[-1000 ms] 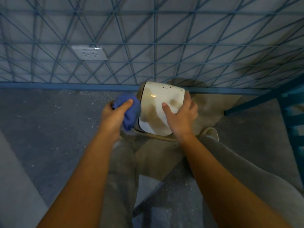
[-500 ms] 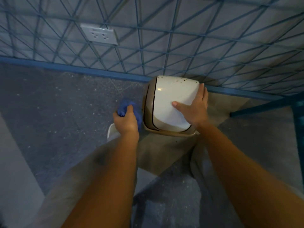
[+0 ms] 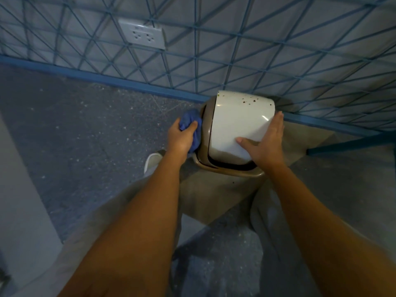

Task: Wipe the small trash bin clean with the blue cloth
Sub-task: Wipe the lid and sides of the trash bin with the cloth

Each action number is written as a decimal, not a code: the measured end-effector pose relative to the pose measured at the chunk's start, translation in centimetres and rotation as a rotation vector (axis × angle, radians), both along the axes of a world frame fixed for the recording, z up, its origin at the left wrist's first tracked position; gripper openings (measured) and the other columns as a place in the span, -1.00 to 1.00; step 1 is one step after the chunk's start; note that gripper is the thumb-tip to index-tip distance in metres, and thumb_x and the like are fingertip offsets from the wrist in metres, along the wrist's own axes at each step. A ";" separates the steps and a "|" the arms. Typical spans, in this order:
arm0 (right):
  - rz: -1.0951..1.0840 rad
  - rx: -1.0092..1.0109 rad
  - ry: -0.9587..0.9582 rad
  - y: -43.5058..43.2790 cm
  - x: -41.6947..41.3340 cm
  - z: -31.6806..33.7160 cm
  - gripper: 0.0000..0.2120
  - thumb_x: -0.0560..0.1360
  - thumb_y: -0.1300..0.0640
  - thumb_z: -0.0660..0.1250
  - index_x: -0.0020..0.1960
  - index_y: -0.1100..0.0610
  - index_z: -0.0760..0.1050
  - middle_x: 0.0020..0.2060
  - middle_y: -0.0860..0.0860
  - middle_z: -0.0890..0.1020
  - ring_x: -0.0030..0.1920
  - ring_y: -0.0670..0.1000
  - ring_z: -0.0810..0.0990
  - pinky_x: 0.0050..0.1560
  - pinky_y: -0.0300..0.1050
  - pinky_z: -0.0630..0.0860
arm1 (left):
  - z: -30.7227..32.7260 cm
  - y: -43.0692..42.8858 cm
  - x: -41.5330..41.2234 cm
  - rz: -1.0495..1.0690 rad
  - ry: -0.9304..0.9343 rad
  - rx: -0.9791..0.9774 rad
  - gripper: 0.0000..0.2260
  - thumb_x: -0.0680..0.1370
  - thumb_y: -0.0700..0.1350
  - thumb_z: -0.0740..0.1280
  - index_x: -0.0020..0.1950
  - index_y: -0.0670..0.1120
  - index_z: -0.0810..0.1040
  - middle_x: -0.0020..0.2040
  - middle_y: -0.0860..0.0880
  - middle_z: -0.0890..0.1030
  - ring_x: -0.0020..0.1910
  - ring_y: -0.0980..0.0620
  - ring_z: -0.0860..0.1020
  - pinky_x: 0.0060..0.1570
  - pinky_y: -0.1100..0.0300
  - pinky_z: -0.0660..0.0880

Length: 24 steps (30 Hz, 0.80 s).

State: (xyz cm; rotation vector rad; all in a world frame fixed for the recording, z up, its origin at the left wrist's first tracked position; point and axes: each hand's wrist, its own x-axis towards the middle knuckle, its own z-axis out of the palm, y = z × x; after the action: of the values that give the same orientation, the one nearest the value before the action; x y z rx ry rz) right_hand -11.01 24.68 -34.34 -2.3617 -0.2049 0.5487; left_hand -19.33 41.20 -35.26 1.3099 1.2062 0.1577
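A small white trash bin (image 3: 235, 123) with a tan rim lies tipped over, its bottom pointing toward the wall and its rim toward me. Dark specks dot its far end. My right hand (image 3: 265, 144) lies flat on the bin's right side, fingers spread, holding it. My left hand (image 3: 181, 139) grips a bunched blue cloth (image 3: 190, 123) and presses it against the bin's left side near the rim. The bin's underside and inside are hidden.
A wall with a blue diagonal grid pattern and a blue baseboard (image 3: 128, 82) runs just behind the bin. A white power socket (image 3: 142, 35) sits on the wall. Grey speckled floor lies to the left. My legs and a white shoe (image 3: 152, 163) are below.
The view has shifted, so the bin appears further right and higher. My left hand with the cloth has slid along the bin's left side. My right hand has moved lower on the bin's side.
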 end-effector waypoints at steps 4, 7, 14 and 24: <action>-0.017 0.047 0.035 0.1 0.4 0.4 0.10 0.33 -0.13 0.46 0.51 0.12 -0.28 0.54 0.03 -0.13 0.53 0.09 -0.10 0.51 0.22 -0.03 | -0.5 0.1 -0.7 -0.094 0.017 0.057 -0.83 0.54 -0.22 0.28 0.06 -0.29 0.50 -0.11 -0.12 0.52 -0.08 -0.03 0.50 -0.07 0.20 0.43; -0.011 0.034 0.015 0.2 0.3 0.5 0.08 0.35 -0.13 0.44 0.51 0.12 -0.26 0.54 0.03 -0.11 0.53 0.08 -0.07 0.50 0.23 0.00 | -0.5 -0.1 -0.9 -0.127 0.062 0.079 -0.77 0.53 -0.20 0.28 0.13 -0.31 0.48 -0.01 -0.22 0.55 -0.02 -0.06 0.51 -0.02 0.18 0.40; -0.025 0.011 0.024 0.3 0.6 0.6 -0.01 0.41 -0.14 0.38 0.52 0.14 -0.22 0.54 0.03 -0.10 0.53 0.09 -0.05 0.52 0.13 0.02 | 0.5 0.1 -0.1 -0.033 -0.035 0.000 -0.71 0.52 -0.12 0.33 0.20 -0.20 0.49 0.12 -0.20 0.56 0.10 -0.09 0.51 0.08 0.17 0.39; -0.159 0.024 0.019 1.5 0.7 0.2 -0.16 0.49 -0.15 0.27 0.53 0.11 -0.15 0.54 0.03 -0.03 0.53 0.10 0.01 0.48 0.28 0.02 | -0.5 -0.1 -0.2 -0.130 0.027 0.151 -0.76 0.53 -0.15 0.31 0.12 -0.26 0.50 0.08 -0.25 0.58 0.09 -0.12 0.53 0.10 0.13 0.42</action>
State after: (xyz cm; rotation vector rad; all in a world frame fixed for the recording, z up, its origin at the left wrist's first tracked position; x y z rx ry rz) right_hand -10.28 26.15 -34.09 -2.3235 -0.0145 0.4889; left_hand -19.56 41.06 -35.80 1.5227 1.1455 0.1396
